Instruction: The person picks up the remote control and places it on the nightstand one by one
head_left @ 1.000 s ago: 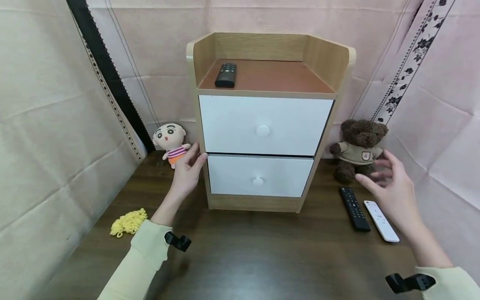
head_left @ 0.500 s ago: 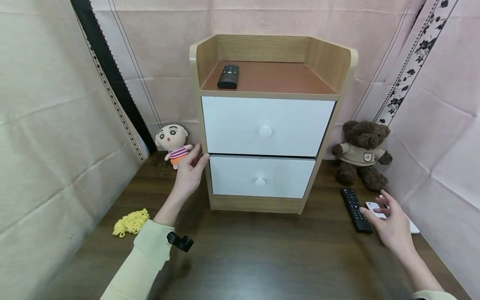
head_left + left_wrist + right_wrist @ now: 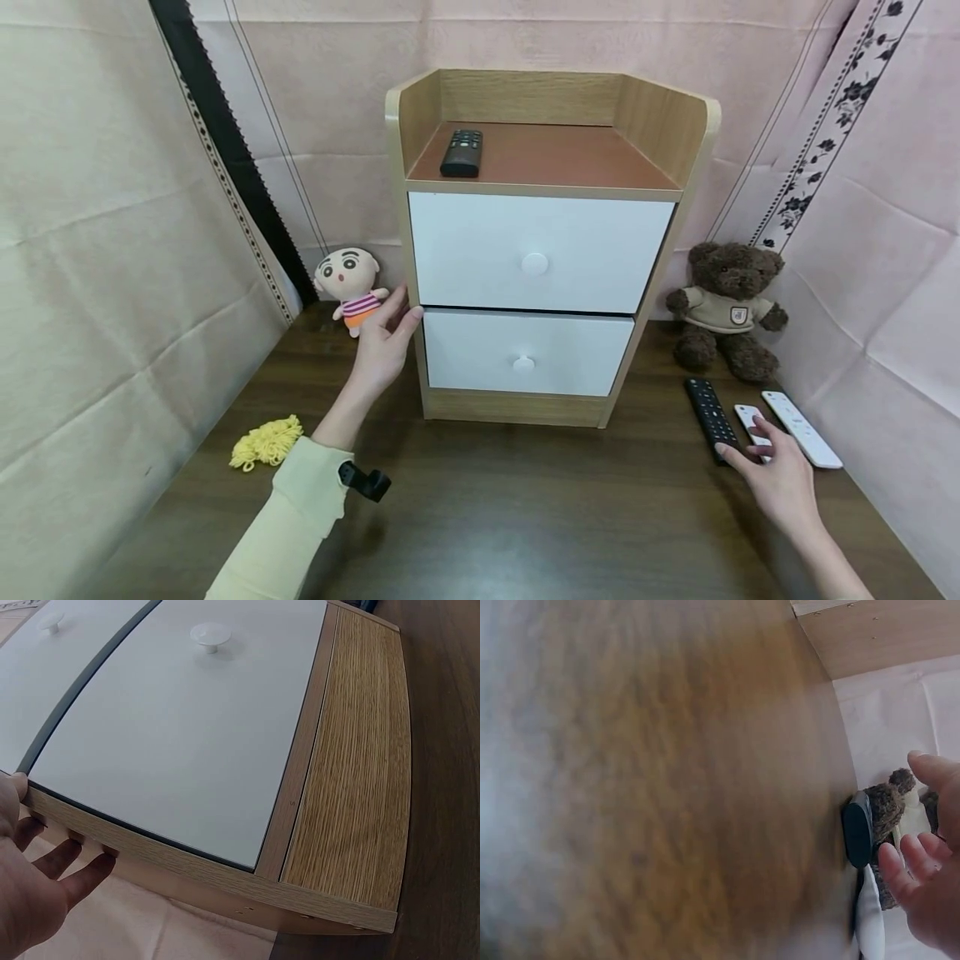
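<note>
My left hand (image 3: 381,350) rests against the left side of a small wooden cabinet (image 3: 517,408) with two white drawers, both closed. In the left wrist view the thumb lies at its front edge and the spread fingertips touch the side panel (image 3: 187,889). At the right, my right hand (image 3: 780,479) is over a black remote control (image 3: 705,404) and a white remote control (image 3: 747,417), its thumb and fingers apart. Whether it touches them cannot be told. A second white remote (image 3: 804,429) lies just right of the fingers. The hand covers the first white remote's lower end.
Another dark remote (image 3: 462,153) lies on the cabinet's brown top. A brown teddy bear (image 3: 727,312) sits behind the remotes. A plush doll (image 3: 349,283) leans at the left, and a yellow yarn bundle (image 3: 267,443) lies nearer on the wooden table (image 3: 525,517).
My right hand has moved from in front of the teddy bear down toward the viewer, over the remotes. The second white remote has come fully into view. My left hand stays at the cabinet.
</note>
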`<state>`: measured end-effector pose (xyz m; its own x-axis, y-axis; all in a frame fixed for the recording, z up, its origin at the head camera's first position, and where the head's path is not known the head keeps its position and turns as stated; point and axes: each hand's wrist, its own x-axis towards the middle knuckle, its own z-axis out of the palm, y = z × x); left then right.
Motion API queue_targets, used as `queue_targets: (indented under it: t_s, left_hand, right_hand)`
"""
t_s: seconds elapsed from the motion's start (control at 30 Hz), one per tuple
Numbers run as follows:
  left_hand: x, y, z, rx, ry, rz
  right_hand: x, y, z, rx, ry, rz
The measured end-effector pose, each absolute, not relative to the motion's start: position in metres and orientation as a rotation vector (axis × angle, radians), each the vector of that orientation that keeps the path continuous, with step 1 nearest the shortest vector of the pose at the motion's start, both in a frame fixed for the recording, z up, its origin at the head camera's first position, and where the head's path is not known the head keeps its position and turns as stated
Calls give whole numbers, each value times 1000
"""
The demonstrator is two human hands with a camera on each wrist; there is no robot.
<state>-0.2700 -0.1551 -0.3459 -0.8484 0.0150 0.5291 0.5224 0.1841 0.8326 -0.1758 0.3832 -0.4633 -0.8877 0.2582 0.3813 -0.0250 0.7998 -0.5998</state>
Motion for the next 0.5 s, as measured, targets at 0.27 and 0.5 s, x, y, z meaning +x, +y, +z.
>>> queue_targets:
  t_s: [0.27,0.5]
  left_hand:
    - [-270,-156,-345,-481,-2074,-1700]
    - [-270,-154,-346,-523,-2044,-1714]
  right_hand:
    - [-178,380,-471,-197,-2587,792]
    - [-175,378,-473,-241,-2646,829]
